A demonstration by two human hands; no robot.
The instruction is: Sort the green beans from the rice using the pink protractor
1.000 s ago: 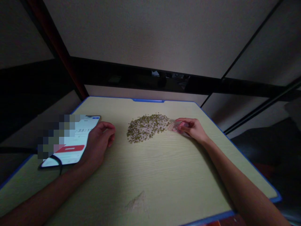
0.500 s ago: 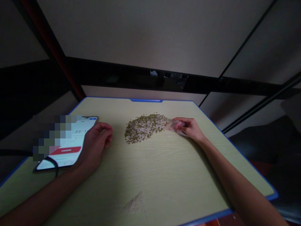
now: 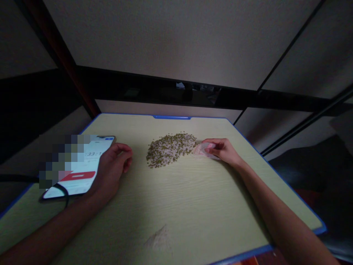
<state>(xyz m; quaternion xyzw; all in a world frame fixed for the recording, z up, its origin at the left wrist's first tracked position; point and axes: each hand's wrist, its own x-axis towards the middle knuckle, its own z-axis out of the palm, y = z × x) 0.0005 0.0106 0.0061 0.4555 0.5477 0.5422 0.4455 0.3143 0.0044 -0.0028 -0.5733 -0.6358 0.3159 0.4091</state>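
On the pale table lies a spread pile of small green beans mixed with whitish grains [image 3: 169, 150]. To its right, my right hand [image 3: 222, 150] pinches a clear plastic bag with pink print [image 3: 202, 150] between thumb and fingers. The bag's left end reaches the right edge of the pile. Left of the pile rests my left hand [image 3: 114, 165], its fingers loosely curled in with nothing visible in them. It partly covers the right side of a lit phone [image 3: 88, 162] showing a timer. The insides of the left fingers are partly hidden.
A small heap of pale powder or fine grains [image 3: 160, 237] sits near the table's front. The tabletop [image 3: 193, 198] has a blue rim, with a blue handle strip [image 3: 171, 117] at the back. A black cable [image 3: 62, 188] crosses the phone. Pale panels [image 3: 165, 40] stand behind.
The bag in my right hand looks more spread out than before, where it was crumpled. The view has shifted slightly. My left hand stays beside the phone.
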